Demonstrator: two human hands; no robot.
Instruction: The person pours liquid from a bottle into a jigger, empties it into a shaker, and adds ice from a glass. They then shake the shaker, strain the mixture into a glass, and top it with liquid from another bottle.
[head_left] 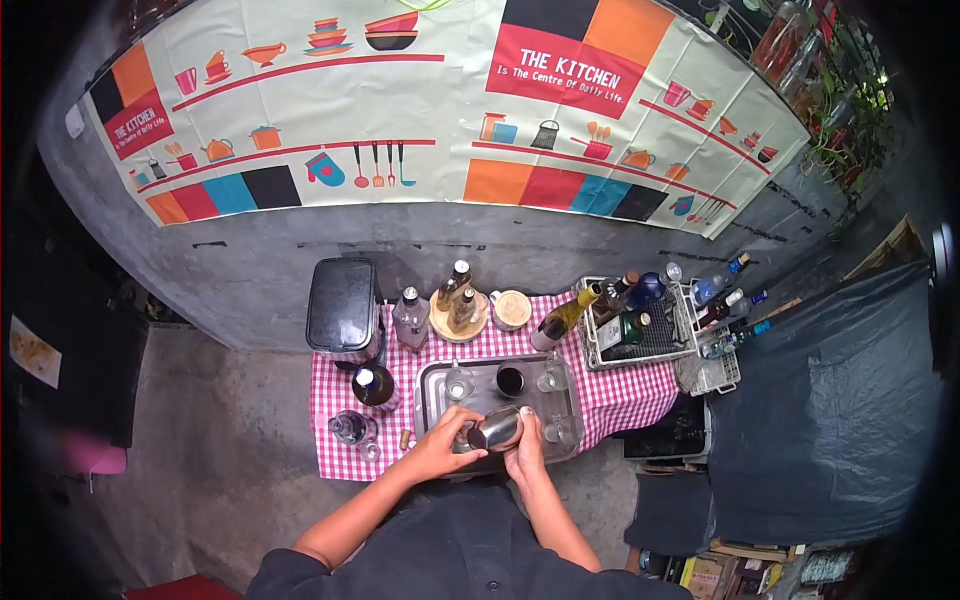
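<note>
Both hands clamped a metal shaker tin (pixel 495 430) over the near edge of the steel tray (pixel 432 385), left hand (pixel 440 440) and right hand (pixel 527 450) wrapping its sides; probably rigid, light, slippery, best gripped mid-body.

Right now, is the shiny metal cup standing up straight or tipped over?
Tipped. The metal cup lies nearly sideways between the left hand and right hand, above the steel tray.

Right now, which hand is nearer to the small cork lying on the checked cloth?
Left. The left hand is just right of the cork; the right hand is farther, beyond the metal cup.
</note>
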